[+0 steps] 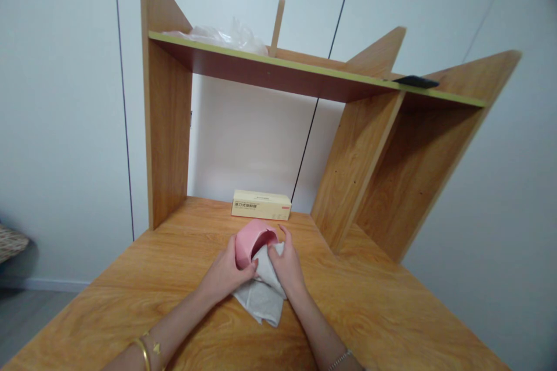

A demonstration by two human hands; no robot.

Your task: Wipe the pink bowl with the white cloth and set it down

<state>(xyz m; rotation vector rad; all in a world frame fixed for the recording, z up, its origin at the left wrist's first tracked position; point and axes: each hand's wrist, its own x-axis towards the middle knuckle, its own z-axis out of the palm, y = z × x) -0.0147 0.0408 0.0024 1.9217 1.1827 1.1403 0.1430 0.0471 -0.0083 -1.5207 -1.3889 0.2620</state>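
A pink bowl (249, 240) is tipped on its side above the desk, its opening turned toward me and to the right. My left hand (230, 269) grips its left side, thumb at the near rim. A light grey cloth (263, 298) hangs from the bowl's mouth down toward the desktop. My right hand (285, 264) is closed on the cloth at the bowl's right edge, with the thumb pressing it at the opening and the index finger raised by the rim. The part of the cloth inside the bowl is partly hidden.
A cream cling-film box (261, 206) lies behind the bowl on the wooden desk (174, 278). Upright wooden panels (167, 127) carry a shelf (270, 65) above, holding a clear plastic bag (235, 37) and a dark flat object (415, 82).
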